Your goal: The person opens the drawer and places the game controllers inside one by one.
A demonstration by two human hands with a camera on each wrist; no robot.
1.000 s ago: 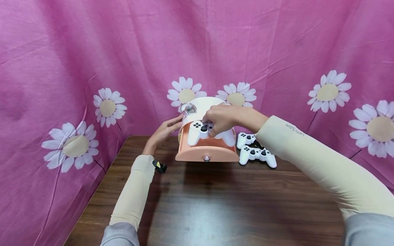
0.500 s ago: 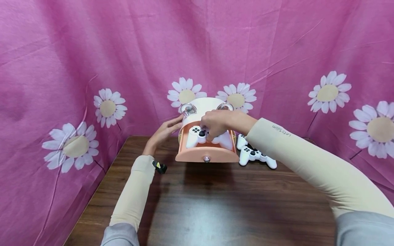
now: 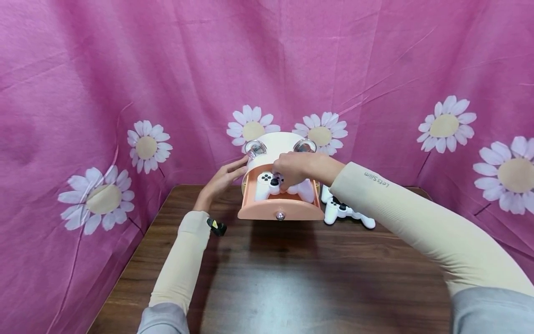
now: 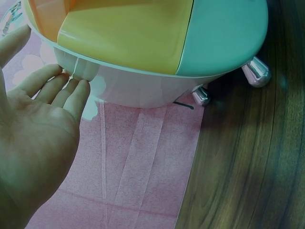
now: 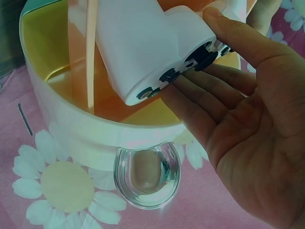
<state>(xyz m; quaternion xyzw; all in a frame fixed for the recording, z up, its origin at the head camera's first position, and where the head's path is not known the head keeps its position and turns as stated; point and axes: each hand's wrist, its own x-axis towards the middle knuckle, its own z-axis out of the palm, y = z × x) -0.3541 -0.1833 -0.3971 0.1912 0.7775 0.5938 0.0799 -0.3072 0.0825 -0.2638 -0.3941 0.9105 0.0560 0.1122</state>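
A white game controller [image 3: 262,189] lies within the pulled-out orange drawer [image 3: 254,211] of a small rounded white cabinet [image 3: 277,140]. My right hand [image 3: 300,166] pinches the controller's middle from above, thumb on the near side; the right wrist view shows the thumb and fingers around the controller body [image 5: 136,43]. With its fingers extended, my left hand [image 3: 221,182] rests its fingertips on the cabinet's left side. The left wrist view has that hand's palm [image 4: 43,129] turned to the camera, beside the yellow drawer [image 4: 126,36] and green drawer [image 4: 224,38].
More white controllers [image 3: 331,213] lie on the brown wooden table [image 3: 267,278] right of the cabinet, partly covered by my right sleeve. Two clear round pieces [image 3: 256,148] top the cabinet. Short silver legs [image 4: 257,72] support it. A pink daisy-printed cloth [image 3: 208,69] hangs behind.
My right hand has lowered the controller from above the drawer's front edge into the drawer, shifting slightly left. Over the last half second it has barely moved. The left hand stays in place.
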